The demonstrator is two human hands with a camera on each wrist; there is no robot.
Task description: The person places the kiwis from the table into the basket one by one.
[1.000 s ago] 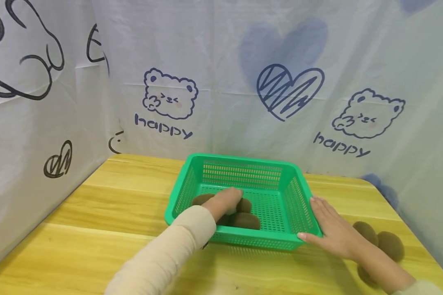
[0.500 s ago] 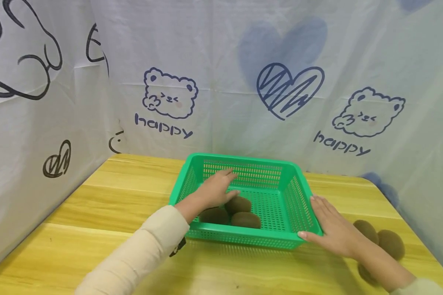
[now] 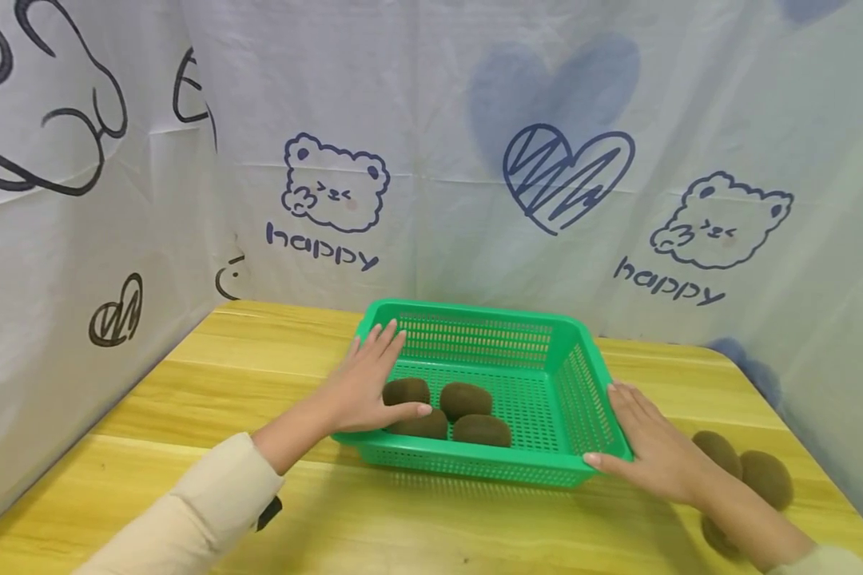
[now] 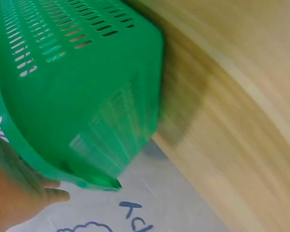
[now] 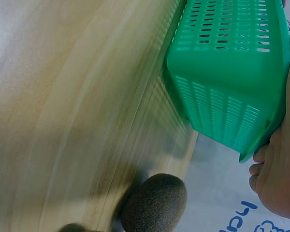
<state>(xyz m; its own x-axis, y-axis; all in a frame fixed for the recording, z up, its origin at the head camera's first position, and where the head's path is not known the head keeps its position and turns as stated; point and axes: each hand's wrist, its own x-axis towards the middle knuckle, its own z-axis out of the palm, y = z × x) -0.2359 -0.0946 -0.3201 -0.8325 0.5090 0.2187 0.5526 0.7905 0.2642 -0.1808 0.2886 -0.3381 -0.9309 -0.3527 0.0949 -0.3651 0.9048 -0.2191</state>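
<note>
A green perforated plastic basket stands on the wooden table, with several brown kiwis lying in its left front part. My left hand is over the basket's left rim, fingers spread and straight, holding nothing; its thumb overlaps the kiwis in the head view. Along the right rim lies my right hand, its fingers extended on the outer side and its thumb at the front corner. The left wrist view shows the basket's outer wall with part of the left hand beside the rim.
Three more kiwis lie on the table to the right of the basket, partly behind the right forearm. In the right wrist view one kiwi shows near the table edge. A white printed curtain hangs close behind the table.
My left hand has come up off the kiwis inside the basket and moved left to its left rim, fingers spreading. The right hand has stayed at the right rim.
</note>
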